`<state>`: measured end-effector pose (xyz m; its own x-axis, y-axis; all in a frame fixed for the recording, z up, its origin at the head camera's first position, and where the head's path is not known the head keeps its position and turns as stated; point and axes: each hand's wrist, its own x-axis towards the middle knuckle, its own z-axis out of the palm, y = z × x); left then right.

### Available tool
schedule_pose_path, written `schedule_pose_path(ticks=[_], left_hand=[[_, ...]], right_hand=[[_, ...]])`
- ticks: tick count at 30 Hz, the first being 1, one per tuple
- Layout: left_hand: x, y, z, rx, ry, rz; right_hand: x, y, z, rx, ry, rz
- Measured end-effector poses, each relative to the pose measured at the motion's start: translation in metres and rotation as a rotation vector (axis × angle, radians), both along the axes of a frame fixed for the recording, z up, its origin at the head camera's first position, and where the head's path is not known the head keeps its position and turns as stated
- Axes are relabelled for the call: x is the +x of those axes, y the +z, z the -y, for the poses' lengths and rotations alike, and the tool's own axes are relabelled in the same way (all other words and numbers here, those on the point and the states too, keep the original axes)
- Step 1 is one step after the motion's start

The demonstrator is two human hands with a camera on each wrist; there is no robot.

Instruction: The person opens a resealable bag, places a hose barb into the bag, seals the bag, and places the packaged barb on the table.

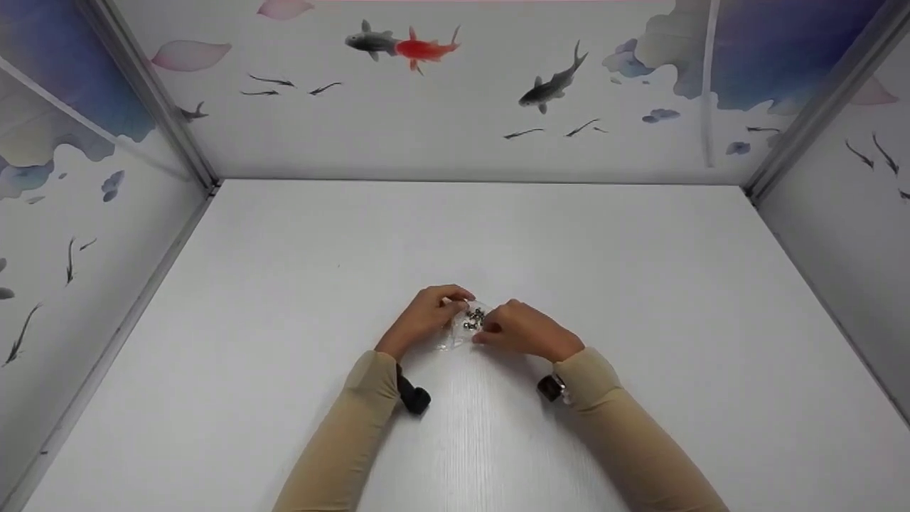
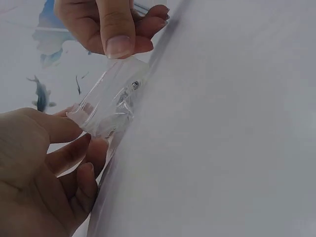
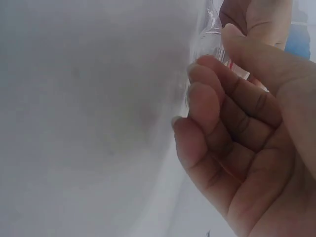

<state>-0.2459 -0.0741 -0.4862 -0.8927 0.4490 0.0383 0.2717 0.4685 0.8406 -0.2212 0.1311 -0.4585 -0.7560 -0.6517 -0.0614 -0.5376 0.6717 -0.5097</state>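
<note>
A small clear plastic bag lies between the two hands near the middle of the table, with several small shiny metal pieces inside, too small to identify. My left hand pinches the bag's left edge between thumb and fingers. On the opposite side my right hand pinches the bag with its thumb and index finger, while the other fingers curl in. The left wrist view shows the clear bag stretched between both hands, close above the white surface. In the right wrist view, only part of the bag shows beyond the right fingertips.
The white table stretches around the hands. Panels painted with fish and petals stand at the back and on both sides. Each wrist wears a dark device, the left one and the right one.
</note>
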Motion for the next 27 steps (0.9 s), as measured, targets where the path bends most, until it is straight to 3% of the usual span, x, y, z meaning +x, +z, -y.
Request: schedule_pose_path(ticks=[11, 16, 23, 27], left_hand=[[0.003, -0.002, -0.005, 0.020, 0.091, -0.121], [0.005, 0.002, -0.003, 0.009, 0.160, -0.143], [0.009, 0.009, -0.002, 0.016, 0.206, -0.195], [0.010, 0.013, -0.003, 0.045, 0.222, -0.228]], right_hand=[[-0.003, 0.002, -0.010, -0.050, 0.070, -0.038], [-0.007, 0.007, -0.020, -0.094, 0.021, -0.047], [-0.014, 0.011, -0.037, -0.184, -0.063, -0.111], [-0.016, 0.015, -0.044, -0.247, -0.111, -0.103]])
